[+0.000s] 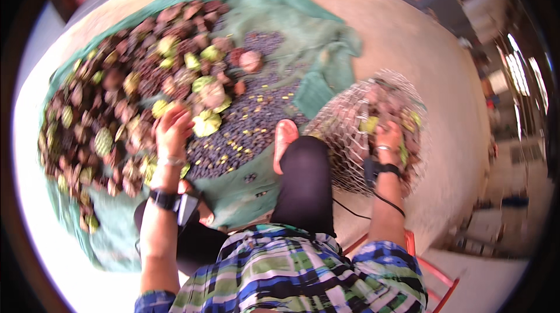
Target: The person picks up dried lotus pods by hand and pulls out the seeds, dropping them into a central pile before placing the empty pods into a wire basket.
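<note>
My left hand (173, 132) is over a heap of dried lotus seed pods (144, 68), its fingers apart and somewhat blurred. I see nothing held in it, though pods lie close under the fingers. Beside it is a yellow-green lotus pod (206, 123). Loose dark lotus seeds (236, 138) with yellow bits among them cover the green mesh sheet (258, 6). On the right, my right hand (388, 134) reaches into a pale net container (345, 151) full of brown and yellow-green pods (385, 98). Its fingers touch the pods; blur hides whether they grip one.
My foot in a reddish shoe (285, 138) rests at the seeds' edge, close to the net container. A red metal chair frame (437, 273) stands at lower right. A black cable (350, 210) runs near my right arm. Pale concrete floor (450, 107) surrounds the sheet.
</note>
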